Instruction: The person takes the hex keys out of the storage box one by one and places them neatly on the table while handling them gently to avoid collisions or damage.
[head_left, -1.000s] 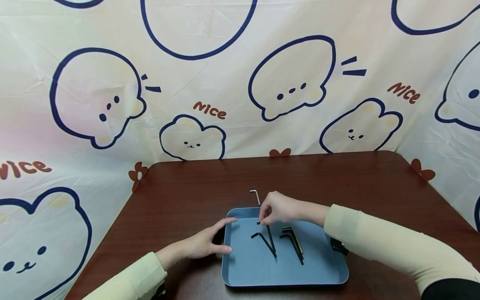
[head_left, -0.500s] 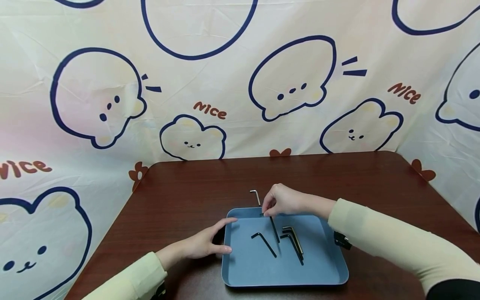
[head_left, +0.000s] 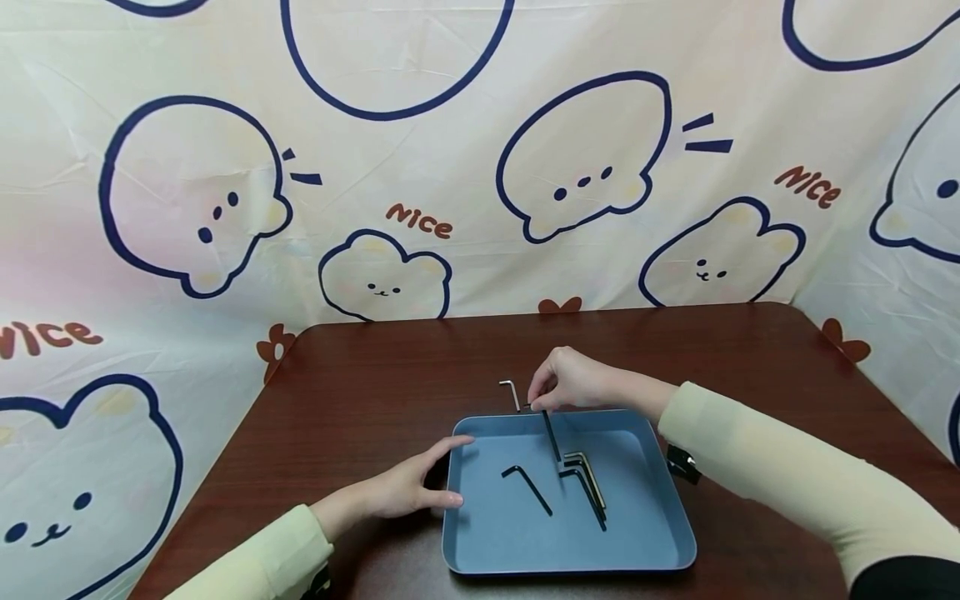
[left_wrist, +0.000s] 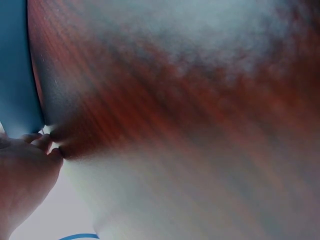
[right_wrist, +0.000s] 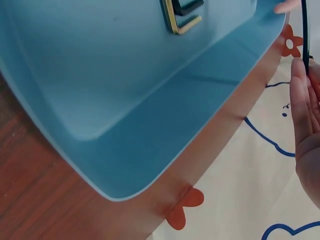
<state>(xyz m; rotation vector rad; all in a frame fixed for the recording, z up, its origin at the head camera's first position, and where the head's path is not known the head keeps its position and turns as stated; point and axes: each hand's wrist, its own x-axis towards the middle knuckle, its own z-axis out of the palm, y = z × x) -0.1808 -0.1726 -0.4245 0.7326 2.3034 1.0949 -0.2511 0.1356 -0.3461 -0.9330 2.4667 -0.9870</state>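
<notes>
My right hand (head_left: 570, 379) pinches a black hex key (head_left: 551, 435) near its bent end, above the far rim of the blue tray (head_left: 645, 529). Its long arm slants down over the tray. In the right wrist view the same hex key (right_wrist: 305, 35) rises from the fingertips. My left hand (head_left: 401, 486) rests at the tray's left side, thumb and index finger spread along the rim. Another black hex key (head_left: 528, 490) lies alone in the tray. To its right, several hex keys lie close together, among them a brass-coloured hex key (head_left: 592, 479) and a black hex key (head_left: 585, 498).
Just beyond the tray's far rim, a silver hex key (head_left: 512, 392) lies on the dark wooden table (head_left: 397, 367). A pale cloth (head_left: 480, 183) with cartoon prints hangs behind the table and along its sides.
My right hand has lifted the black hex key up and away from its place beside the lone one, toward the far rim and slightly right. The left hand has stayed still.
</notes>
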